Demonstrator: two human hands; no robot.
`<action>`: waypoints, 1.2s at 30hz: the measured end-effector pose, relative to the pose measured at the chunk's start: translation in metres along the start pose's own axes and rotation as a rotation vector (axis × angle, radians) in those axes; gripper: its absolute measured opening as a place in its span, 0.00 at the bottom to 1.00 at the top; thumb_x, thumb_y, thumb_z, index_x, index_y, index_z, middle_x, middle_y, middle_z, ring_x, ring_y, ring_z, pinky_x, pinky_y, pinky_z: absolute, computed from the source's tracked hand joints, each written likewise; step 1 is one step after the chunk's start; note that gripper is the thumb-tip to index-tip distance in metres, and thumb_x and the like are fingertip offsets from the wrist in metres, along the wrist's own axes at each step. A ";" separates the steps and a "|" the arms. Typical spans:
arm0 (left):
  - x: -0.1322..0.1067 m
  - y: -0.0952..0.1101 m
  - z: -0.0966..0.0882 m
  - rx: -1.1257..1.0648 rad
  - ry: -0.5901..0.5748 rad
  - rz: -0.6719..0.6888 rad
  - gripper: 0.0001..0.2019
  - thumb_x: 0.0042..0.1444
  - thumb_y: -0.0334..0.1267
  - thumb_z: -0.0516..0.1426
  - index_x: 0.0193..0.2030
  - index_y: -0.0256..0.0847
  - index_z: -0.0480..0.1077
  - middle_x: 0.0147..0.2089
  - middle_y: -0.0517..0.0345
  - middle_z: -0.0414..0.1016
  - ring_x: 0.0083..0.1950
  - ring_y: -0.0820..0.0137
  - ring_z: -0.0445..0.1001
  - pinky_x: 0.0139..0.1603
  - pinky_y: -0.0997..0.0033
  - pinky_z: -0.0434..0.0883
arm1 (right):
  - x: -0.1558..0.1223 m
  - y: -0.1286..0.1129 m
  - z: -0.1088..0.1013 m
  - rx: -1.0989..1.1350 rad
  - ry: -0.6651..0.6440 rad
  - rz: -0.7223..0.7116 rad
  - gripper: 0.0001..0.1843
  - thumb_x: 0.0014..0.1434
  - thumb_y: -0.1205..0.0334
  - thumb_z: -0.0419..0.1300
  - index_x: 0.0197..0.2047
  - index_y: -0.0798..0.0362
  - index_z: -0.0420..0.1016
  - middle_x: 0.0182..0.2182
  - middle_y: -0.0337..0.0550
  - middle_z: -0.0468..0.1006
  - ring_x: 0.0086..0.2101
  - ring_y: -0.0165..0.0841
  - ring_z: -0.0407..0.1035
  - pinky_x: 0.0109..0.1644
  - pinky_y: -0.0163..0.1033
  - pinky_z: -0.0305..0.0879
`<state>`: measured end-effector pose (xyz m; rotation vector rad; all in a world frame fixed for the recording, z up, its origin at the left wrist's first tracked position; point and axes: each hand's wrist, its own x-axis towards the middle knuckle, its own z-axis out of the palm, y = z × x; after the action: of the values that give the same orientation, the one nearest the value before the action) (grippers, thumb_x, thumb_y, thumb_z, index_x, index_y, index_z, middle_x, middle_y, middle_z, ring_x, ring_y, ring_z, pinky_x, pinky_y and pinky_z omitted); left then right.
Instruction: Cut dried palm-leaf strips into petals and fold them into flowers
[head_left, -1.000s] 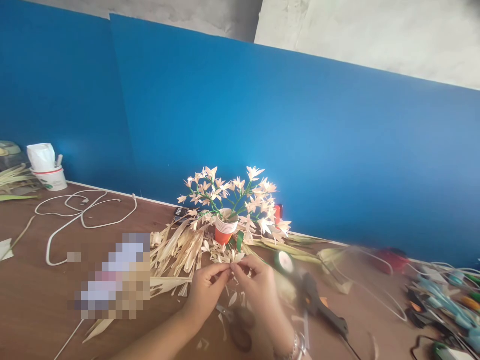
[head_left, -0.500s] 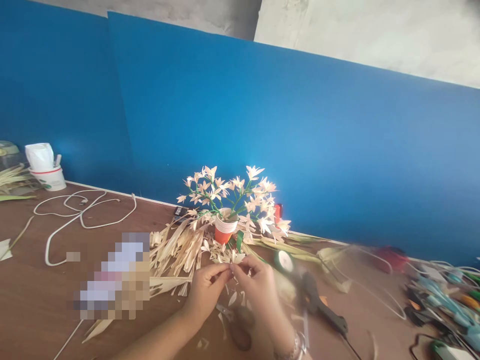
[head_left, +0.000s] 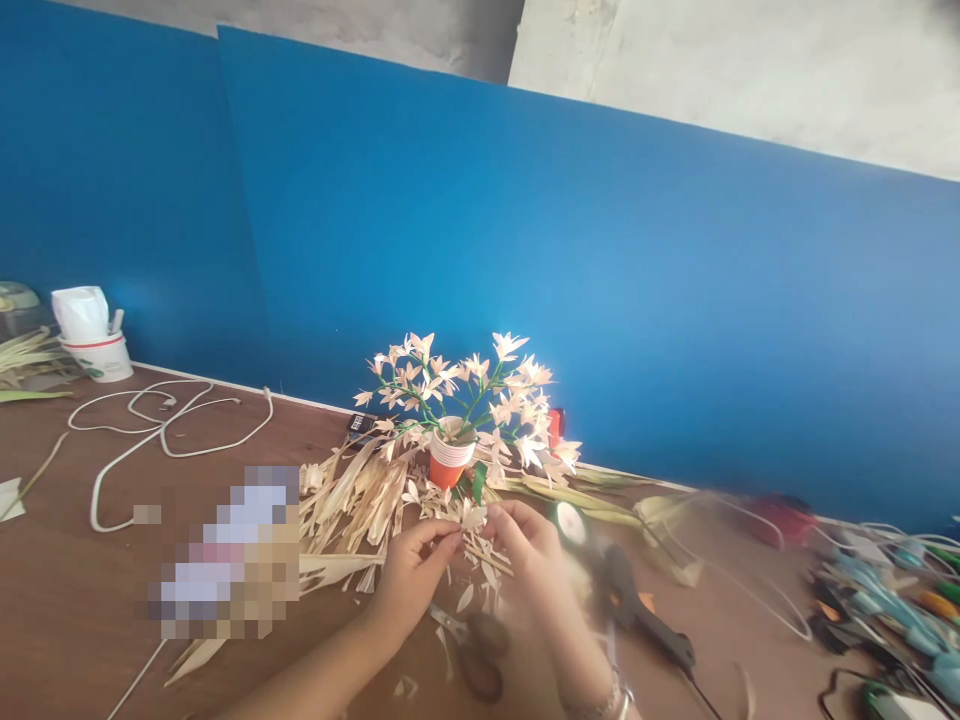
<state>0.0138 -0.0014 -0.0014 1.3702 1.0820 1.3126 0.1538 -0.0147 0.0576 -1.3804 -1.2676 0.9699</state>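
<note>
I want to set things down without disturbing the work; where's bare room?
Near left, table lies bare before the white cable, left of the pixelated patch. Mostly bare: between glue gun and far-right jumble. Crowded around the left hand and right hand: husk strips, petals, scissors.

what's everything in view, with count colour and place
Star-shaped flowers: many, cream, centre
Tapered cups: apparently several, orange and white, centre
Dry husk strips: many, tan, centre-left
Loose petals: many, cream, near cups
Metal scissors: one, black handles, lower centre
Corded glue gun: one, black, right
Round tape roll: one, white, centre
Thin cable: uncounted, white, left
Round tub: one, white, far left
Tangled clutter: uncounted, mixed, far right
Partition panels: two, blue, behind
Rough wall: one, pale, top
Wooden tabletop: one, brown, below
Left hand: one, bare, centre
Right hand: one, bare, centre
</note>
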 end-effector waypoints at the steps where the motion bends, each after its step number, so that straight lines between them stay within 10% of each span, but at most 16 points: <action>1: 0.000 0.000 0.000 0.031 -0.001 0.017 0.08 0.51 0.38 0.57 0.32 0.39 0.77 0.33 0.54 0.81 0.36 0.65 0.77 0.38 0.70 0.73 | 0.000 -0.001 -0.001 0.012 0.010 0.022 0.17 0.52 0.50 0.58 0.22 0.55 0.71 0.19 0.38 0.69 0.23 0.29 0.61 0.28 0.33 0.56; 10: -0.002 -0.005 -0.001 0.165 0.030 0.105 0.11 0.53 0.37 0.56 0.43 0.42 0.76 0.42 0.53 0.80 0.43 0.63 0.77 0.45 0.64 0.74 | -0.004 -0.007 0.004 0.128 0.043 0.160 0.13 0.45 0.57 0.61 0.17 0.55 0.68 0.15 0.34 0.65 0.19 0.26 0.55 0.25 0.33 0.51; 21: -0.001 -0.008 -0.007 0.504 0.259 0.583 0.05 0.54 0.32 0.57 0.36 0.43 0.75 0.35 0.56 0.78 0.39 0.66 0.74 0.42 0.64 0.70 | -0.006 0.007 0.019 0.186 0.032 0.141 0.14 0.46 0.57 0.61 0.16 0.55 0.66 0.15 0.34 0.63 0.19 0.25 0.53 0.24 0.33 0.49; 36: -0.003 -0.007 -0.007 0.384 0.160 0.466 0.07 0.56 0.33 0.55 0.35 0.43 0.75 0.34 0.54 0.77 0.40 0.64 0.73 0.42 0.63 0.70 | -0.009 0.004 0.020 0.204 0.016 0.122 0.13 0.47 0.57 0.59 0.17 0.54 0.66 0.15 0.34 0.62 0.18 0.25 0.51 0.21 0.32 0.46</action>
<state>0.0070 -0.0023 -0.0092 1.9131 1.2117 1.6257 0.1337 -0.0202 0.0490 -1.3146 -1.0505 1.1366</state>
